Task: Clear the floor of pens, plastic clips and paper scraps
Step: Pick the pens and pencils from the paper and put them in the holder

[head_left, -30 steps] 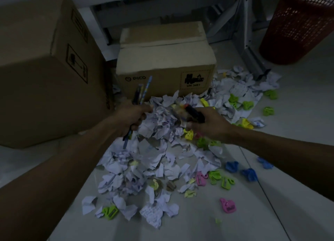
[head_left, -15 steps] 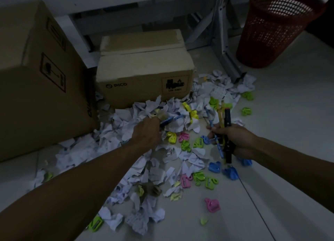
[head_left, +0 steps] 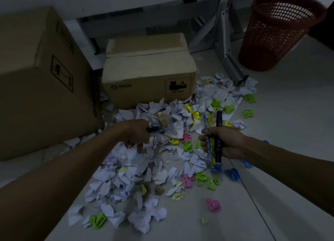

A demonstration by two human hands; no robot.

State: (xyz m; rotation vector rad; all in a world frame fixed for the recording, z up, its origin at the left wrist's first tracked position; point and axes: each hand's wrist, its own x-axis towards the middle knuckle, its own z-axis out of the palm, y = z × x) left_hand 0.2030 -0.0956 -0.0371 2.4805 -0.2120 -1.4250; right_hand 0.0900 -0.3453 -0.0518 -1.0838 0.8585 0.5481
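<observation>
A heap of crumpled paper scraps (head_left: 126, 170) covers the pale floor, mixed with green, yellow, pink and blue plastic clips such as a pink clip (head_left: 214, 205). My right hand (head_left: 225, 143) grips an upright bundle of pens (head_left: 214, 125): a black marker and blue and yellow patterned pens. My left hand (head_left: 135, 132) is down in the paper and pinches a blue pen (head_left: 160, 129) that lies nearly flat across the scraps.
A red mesh wastebasket (head_left: 274, 34) stands at the back right. Two cardboard boxes, a large box (head_left: 39, 81) at left and a smaller PICO box (head_left: 148, 74), border the heap. A grey metal table leg (head_left: 227, 60) stands behind.
The pen bundle has passed from my left hand to my right hand, which now holds it upright. My left hand went down into the scraps and took hold of a blue pen.
</observation>
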